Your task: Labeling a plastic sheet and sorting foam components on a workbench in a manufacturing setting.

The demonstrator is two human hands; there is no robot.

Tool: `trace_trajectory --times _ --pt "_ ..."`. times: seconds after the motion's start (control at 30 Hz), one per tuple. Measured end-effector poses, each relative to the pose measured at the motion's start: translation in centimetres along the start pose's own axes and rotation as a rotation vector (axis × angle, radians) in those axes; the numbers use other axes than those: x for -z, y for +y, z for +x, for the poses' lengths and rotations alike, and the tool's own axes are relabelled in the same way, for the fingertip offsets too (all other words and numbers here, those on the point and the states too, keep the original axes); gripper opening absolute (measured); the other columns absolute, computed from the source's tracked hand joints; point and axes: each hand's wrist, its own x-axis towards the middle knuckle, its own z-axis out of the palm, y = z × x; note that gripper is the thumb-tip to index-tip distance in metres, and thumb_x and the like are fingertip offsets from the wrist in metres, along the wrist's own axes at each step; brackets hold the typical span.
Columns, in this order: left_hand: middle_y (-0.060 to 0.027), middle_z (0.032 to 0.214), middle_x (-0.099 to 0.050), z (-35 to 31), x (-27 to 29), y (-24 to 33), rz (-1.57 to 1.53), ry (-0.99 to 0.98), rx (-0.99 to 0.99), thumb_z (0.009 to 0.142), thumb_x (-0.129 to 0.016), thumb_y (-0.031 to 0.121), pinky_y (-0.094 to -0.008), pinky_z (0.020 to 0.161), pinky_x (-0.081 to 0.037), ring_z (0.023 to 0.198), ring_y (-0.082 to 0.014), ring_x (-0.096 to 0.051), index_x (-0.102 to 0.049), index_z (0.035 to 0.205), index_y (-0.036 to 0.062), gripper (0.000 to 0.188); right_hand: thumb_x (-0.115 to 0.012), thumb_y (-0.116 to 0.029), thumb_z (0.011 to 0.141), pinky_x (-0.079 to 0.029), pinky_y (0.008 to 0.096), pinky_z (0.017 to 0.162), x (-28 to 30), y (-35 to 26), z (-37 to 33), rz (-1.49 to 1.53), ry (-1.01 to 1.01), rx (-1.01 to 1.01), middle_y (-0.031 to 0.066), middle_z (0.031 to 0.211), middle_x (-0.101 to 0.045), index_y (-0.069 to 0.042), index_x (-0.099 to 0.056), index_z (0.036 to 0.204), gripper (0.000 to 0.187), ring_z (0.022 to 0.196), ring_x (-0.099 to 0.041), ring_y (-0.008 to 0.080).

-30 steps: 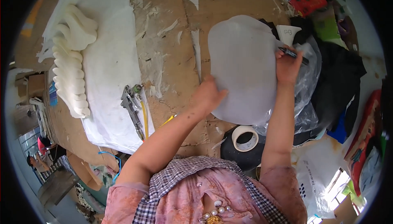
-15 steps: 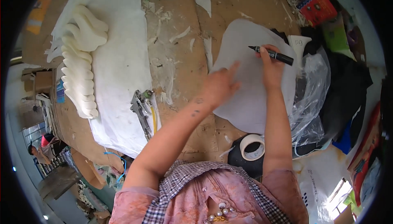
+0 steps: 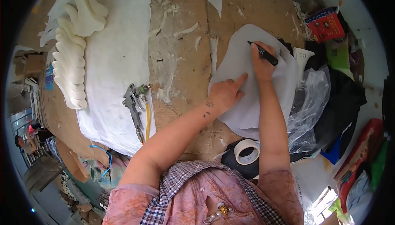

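Observation:
A thin pale grey sheet (image 3: 246,116) with a rounded outline lies under both of my hands, its right side somewhat wavy. In my right hand (image 3: 262,66) is a black marker (image 3: 267,55), its dark tip pointing up and left over the sheet's upper part. Whether the tip touches the sheet I cannot tell. My left hand (image 3: 226,94) rests on the sheet's left side with the index finger stretched out and the thumb apart. It holds nothing.
White cloth (image 3: 117,64) at left bears cream shaped foam pieces (image 3: 70,66) and a spray gun (image 3: 133,106) with a yellow hose. Masking tape (image 3: 247,152) lies near my body. Clear plastic (image 3: 310,101) and black fabric (image 3: 343,93) crowd the right. Scraps litter the cardboard (image 3: 181,77).
My right hand has moved slightly left with the marker, whose tip now points more steeply upward. The left hand, blurred before, has settled on the sheet. The whole view has shifted slightly.

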Motion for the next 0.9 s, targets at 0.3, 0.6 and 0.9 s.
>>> trace_trajectory --times 0.3,0.6,0.9 --pt "-0.0146 0.090 -0.059 -0.1 -0.4 -0.2 -0.029 -0.007 -0.014 0.082 -0.055 0.030 -0.0408 0.069 -0.048 0.081 -0.0307 -0.060 -0.033 0.133 0.0209 0.057 -0.065 -0.010 0.077 -0.044 0.0310 0.072 0.2 0.8 -0.8 0.188 0.033 -0.087 0.0084 0.082 -0.057 -0.003 -0.062 0.086 0.012 0.080 -0.054 0.0204" --pt "-0.0155 0.091 -0.059 0.3 0.3 0.4 -0.065 -0.027 -0.009 0.083 -0.055 0.028 -0.0407 0.072 -0.047 0.085 -0.0316 -0.060 -0.032 0.134 0.0202 0.057 -0.063 -0.010 0.080 -0.044 0.0288 0.074 0.6 0.9 -0.2 0.294 0.223 -0.225 0.0072 0.087 -0.054 -0.001 -0.059 0.085 0.011 0.080 -0.054 0.0159" --pt "-0.0200 0.085 -0.060 -2.3 -0.4 -3.0 -0.254 -0.008 0.036 0.078 -0.051 0.020 -0.0449 0.071 -0.047 0.077 -0.0358 -0.060 -0.037 0.130 0.0072 0.055 -0.049 -0.009 0.089 -0.040 0.0317 0.093 5.0 2.3 -0.2 0.074 -0.018 -0.290 0.0074 0.114 -0.054 -0.003 -0.050 0.115 0.027 0.104 -0.051 0.0208"
